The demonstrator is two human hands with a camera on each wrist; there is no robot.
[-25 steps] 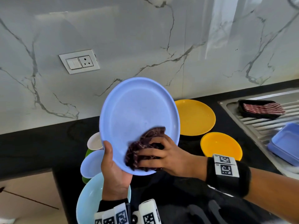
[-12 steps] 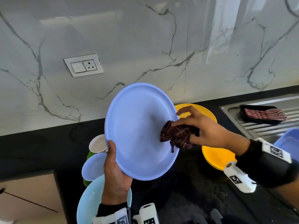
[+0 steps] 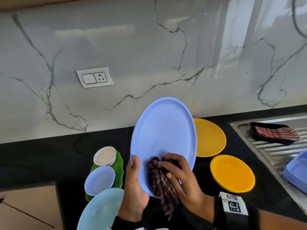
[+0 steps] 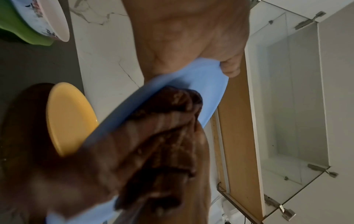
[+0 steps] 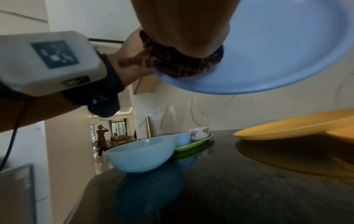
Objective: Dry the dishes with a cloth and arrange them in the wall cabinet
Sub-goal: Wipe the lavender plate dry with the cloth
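- Since half a second ago my right hand (image 3: 181,178) has swung back from the plate's right edge to its lower part, fingers pressing the bunched cloth (image 3: 159,178) there.
- Left hand (image 3: 134,185) pinches the blue plate (image 3: 163,135) at its lower-left rim, thumb in front, centre frame.
- I judge it light, stiff and slick; rim grip is safest.

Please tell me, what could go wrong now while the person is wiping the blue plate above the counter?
The left hand grips the blue plate only at its lower rim, so pressure from the right hand with the dark cloth might make it slip. It would likely fall onto the light blue bowl or the yellow plates below.
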